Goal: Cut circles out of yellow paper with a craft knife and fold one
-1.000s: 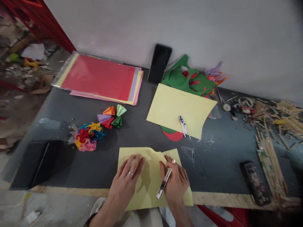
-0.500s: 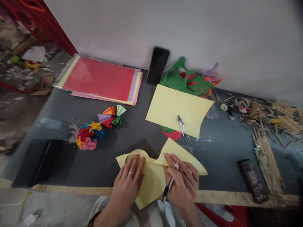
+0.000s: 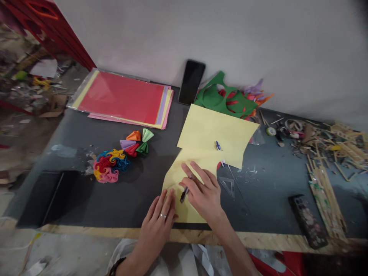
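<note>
A soft yellow sheet (image 3: 172,174) lies at the front of the dark table, overlapping a second yellow sheet (image 3: 221,122) behind it. My left hand (image 3: 159,216) rests on its lower left edge, fingers stretched out flat. Over the front sheet's middle, my right hand (image 3: 204,191) holds a utility knife (image 3: 184,194) between bent thumb and fingers, the other fingers extended. The knife's far end is hidden by the hand. A blue-and-white drawing compass (image 3: 218,145) shows only in part, its middle covered by the front sheet.
A clear set square (image 3: 227,187) and a thin rod (image 3: 238,188) lie to the right. Curled colourful pieces (image 3: 107,165) and small folded cones (image 3: 133,136) sit left. Behind are packed coloured sheets (image 3: 123,97), a phone (image 3: 192,81) and green scraps (image 3: 214,97).
The front sheet has gone from bent and raised to spread out, now reaching over the compass. My right hand has moved up and left with the utility knife; my left hand has shifted slightly downward.
</note>
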`<state>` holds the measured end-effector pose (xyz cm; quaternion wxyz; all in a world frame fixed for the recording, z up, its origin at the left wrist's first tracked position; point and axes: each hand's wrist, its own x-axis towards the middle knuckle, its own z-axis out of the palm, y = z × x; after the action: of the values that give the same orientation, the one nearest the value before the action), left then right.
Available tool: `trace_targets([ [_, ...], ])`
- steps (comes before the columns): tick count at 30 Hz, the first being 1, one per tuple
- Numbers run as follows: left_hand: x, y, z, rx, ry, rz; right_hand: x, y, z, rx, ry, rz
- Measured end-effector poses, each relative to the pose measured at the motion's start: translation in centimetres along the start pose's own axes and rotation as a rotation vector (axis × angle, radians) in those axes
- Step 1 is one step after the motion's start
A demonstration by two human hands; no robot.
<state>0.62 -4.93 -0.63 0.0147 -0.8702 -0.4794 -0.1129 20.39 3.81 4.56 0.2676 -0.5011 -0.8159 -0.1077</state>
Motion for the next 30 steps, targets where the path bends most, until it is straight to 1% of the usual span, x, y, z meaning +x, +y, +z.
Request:
trace_targets([
  [2, 0.3, -0.1, -0.3, 0.009, -0.025, 0.003, -0.5, 0.3, -0.2, 0.108, -0.004, 0.095],
  [4, 0.6, -0.1, -0.5, 0.024, -0.034, 0.002, -1.3, 0.5, -0.6, 0.277, -0.001, 0.236],
  [7, 1.0, 0.0, -0.7, 0.022, -0.026, -0.011, -2.5, 0.6, -1.2, 0.528, -0.042, 0.521],
  [10, 1.5, 0.1, -0.5, -0.019, -0.030, -0.014, -3.0, 0.6, -1.3, 0.674, -0.077, 0.812],
  [11, 1.7, 0.1, -0.3, -0.034, -0.035, -0.001, -3.0, 0.6, -1.2, 0.706, -0.091, 0.875],
  [13, 2.2, 0.0, -0.1, -0.056, -0.046, 0.023, -3.1, 0.4, -1.0, 0.754, -0.114, 0.940],
  [17, 3.1, -0.6, 0.1, -0.056, -0.047, 0.034, -3.4, -0.1, -0.7, 0.831, -0.145, 0.945],
  [19, 3.3, -0.9, -0.1, -0.032, -0.067, 0.053, -3.7, -0.3, -0.5, 0.830, -0.181, 0.941],
  [21, 3.3, -1.1, -0.3, -0.001, -0.101, 0.072, -4.1, -0.2, -0.1, 0.813, -0.210, 0.895],
  [23, 3.1, -1.2, -0.4, 0.020, -0.127, 0.084, -4.3, 0.0, 0.3, 0.825, -0.240, 0.811],
  [25, 2.9, -1.3, -0.4, 0.022, -0.120, 0.084, -4.3, 0.4, 0.8, 0.859, -0.262, 0.730],
  [27, 2.8, -1.3, -0.3, 0.015, -0.107, 0.082, -4.0, 0.7, 1.2, 0.872, -0.254, 0.685],
  [30, 2.7, -1.3, -0.2, 0.001, -0.108, 0.072, -3.7, 0.9, 1.7, 0.862, -0.227, 0.657],
])
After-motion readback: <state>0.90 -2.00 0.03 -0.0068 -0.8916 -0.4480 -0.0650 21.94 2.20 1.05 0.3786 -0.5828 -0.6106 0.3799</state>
